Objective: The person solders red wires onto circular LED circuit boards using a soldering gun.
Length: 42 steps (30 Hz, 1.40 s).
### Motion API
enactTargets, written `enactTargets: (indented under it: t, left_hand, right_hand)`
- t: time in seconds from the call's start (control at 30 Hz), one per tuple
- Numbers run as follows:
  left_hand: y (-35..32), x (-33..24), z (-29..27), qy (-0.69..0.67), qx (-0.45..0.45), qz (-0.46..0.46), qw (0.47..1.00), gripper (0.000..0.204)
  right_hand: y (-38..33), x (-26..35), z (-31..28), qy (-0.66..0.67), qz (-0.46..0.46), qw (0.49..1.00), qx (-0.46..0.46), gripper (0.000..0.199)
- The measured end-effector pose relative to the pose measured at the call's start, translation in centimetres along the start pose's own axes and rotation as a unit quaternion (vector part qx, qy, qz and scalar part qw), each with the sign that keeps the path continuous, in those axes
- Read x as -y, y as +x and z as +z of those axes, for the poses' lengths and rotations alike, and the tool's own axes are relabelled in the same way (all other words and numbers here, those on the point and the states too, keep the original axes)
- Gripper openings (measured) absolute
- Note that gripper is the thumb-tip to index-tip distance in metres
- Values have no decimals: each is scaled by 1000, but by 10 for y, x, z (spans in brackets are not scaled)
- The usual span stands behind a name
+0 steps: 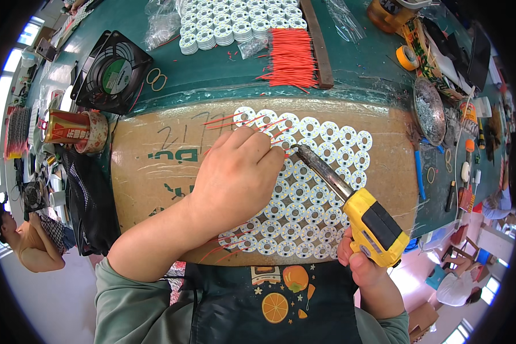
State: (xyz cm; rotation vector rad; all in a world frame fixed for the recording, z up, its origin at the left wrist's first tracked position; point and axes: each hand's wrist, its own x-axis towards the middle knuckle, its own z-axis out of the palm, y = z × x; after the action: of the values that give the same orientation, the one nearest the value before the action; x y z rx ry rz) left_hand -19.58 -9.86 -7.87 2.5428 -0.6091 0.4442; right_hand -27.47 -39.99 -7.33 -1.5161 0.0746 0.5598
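My left hand (pixel 238 175) rests over a grid of white round circuit discs (pixel 312 189) laid on a brown cardboard board (pixel 155 166). Its fingers pinch a thin red wire (pixel 278 139) against a disc near the top of the grid. My right hand (pixel 364 266) grips a yellow and black soldering iron (pixel 364 215). The iron's metal tip (pixel 297 150) touches the same disc, right beside my left fingertips. Other red wires (pixel 226 120) stick out from discs at the grid's upper left and lower left.
A bundle of cut red wires (pixel 291 57) and stacks of spare white discs (pixel 235 23) lie on the green table behind the board. A black fan (pixel 113 71) and a red can (pixel 69 127) sit left. A metal bowl (pixel 430 109) and tape roll (pixel 407 57) stand right. Other people sit at both lower corners.
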Motion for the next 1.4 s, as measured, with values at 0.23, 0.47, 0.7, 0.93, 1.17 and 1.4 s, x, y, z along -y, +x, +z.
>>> enactTargets:
  t: [0.23,0.47,0.7,0.93,1.17,1.4]
  left_hand:
    - [1,0,2,-2,-20,9,1000,11]
    - [0,-1,1,-7,-5,0,1000,10]
    - [-1,-2,-3,-2,14,-10,1000,19]
    - [-7,3,-33,18,59,-16,998,21]
    - [-10,-8,-58,66,2,-29,997,32]
    - [-15,-13,-23,-19,-5,-16,1000,30]
  right_hand:
    - [1,2,0,-19,4,1000,1,65]
    - [1,3,-1,8,-5,1000,12,78]
    - [3,7,1,33,-2,999,8,86]
    - [2,5,-1,35,13,999,8,87]
    - [0,2,-1,40,2,999,1,89]
    - [-8,4,-6,-12,-34,998,55,26]
